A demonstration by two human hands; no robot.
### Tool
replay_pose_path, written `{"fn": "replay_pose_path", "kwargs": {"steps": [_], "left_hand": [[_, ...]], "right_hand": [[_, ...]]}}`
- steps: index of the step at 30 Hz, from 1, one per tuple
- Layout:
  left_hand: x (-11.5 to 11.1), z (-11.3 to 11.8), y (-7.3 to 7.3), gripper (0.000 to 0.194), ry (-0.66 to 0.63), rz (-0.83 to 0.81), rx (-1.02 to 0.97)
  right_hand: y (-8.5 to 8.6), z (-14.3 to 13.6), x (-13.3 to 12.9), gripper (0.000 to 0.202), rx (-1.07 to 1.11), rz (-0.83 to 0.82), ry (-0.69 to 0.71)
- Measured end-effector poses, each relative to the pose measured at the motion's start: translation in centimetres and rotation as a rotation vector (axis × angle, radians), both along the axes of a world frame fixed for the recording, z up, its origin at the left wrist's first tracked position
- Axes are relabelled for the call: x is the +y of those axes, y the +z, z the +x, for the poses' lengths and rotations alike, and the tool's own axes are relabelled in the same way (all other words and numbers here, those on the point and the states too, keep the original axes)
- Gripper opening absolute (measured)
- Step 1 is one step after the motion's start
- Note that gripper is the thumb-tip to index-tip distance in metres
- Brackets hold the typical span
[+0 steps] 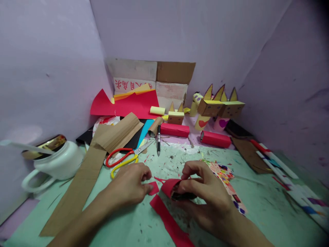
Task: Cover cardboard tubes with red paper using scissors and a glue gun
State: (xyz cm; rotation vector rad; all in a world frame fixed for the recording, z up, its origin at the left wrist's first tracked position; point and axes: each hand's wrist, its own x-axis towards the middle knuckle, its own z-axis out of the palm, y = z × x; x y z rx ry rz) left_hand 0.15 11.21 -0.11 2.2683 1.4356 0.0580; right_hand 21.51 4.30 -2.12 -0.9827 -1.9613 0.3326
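Observation:
My right hand is closed around a short tube covered in red paper. The tube's open dark end faces my fingers. My left hand is curled low over the table, its thumb on a small scrap of red paper; part of the scrap is hidden by the fingers. Between the hands and toward me lies a long strip of red paper. Just beyond my left hand are scissors with one red and one yellow handle, and a pen.
A cardboard strip and a white jug stand on the left. Two red tubes lie farther back. Cardboard-headed figures, red sheets and an opened box line the wall. A sticker sheet is beside my right hand.

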Motion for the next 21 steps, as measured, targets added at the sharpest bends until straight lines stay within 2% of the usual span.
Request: {"fn": "replay_pose_path", "kwargs": {"steps": [2, 6, 8, 10, 12, 14, 16, 18, 21], "left_hand": [[-0.6, 0.6, -0.5, 0.018, 0.001, 0.014, 0.019], [-0.8, 1.2, -1.1, 0.011, 0.022, 0.005, 0.006], [-0.5, 1.0, -0.6, 0.012, 0.058, 0.003, -0.022], [-0.4, 0.7, 0.5, 0.011, 0.087, 0.030, -0.118], [-0.9, 0.4, 2.0, 0.015, 0.081, 0.123, -0.323], [-2.1, 0.4, 3.2, 0.020, 0.014, 0.296, -0.549], [-3.5, 0.9, 3.7, 0.020, -0.041, 0.439, -0.678], [-4.7, 1.6, 3.3, 0.022, -0.054, 0.530, -0.746], [-5.8, 2.7, 2.0, 0.026, -0.061, 0.659, -0.758]], "right_hand": [[0.0, 0.0, 0.0, 0.018, -0.010, 0.010, -0.003], [0.0, -0.2, 0.0, 0.017, 0.005, 0.033, -0.009], [-0.1, -0.2, 0.1, 0.016, 0.013, 0.046, -0.021], [-0.2, -0.3, 0.1, 0.014, 0.015, 0.061, -0.033], [-0.3, -0.3, 0.1, 0.011, 0.017, 0.064, -0.039], [-0.3, -0.4, 0.1, 0.010, 0.025, 0.059, -0.045], [-0.3, -0.4, 0.1, 0.010, 0.039, 0.079, -0.053], [-0.3, -0.5, 0.1, 0.010, 0.048, 0.121, -0.055], [-0.4, -0.5, 0.1, 0.009, 0.037, 0.168, -0.069]]}}
